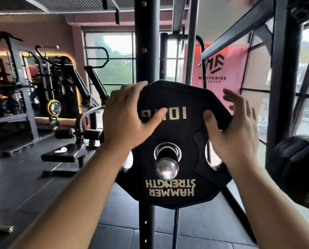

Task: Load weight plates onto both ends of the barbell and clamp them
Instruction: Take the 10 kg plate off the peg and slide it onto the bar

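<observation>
A black ten-sided weight plate [169,97], marked 10 kg and HAMMER STRENGTH upside down, hangs in front of me. The chrome bar end [167,168] pokes through its centre hole, sitting low in the ring. My left hand [125,123] grips the plate's upper left rim, fingers curled over the edge and thumb on the face. My right hand [234,133] is at the upper right rim: the thumb presses on the face, the fingers are spread and nearly straight beside the edge. No clamp is in view.
A black rack upright [144,51] rises right behind the plate. Another black weight [297,169] hangs at the right beside a second post [283,87]. A padded bench [63,155] and several machines stand to the left on dark rubber flooring; windows are behind.
</observation>
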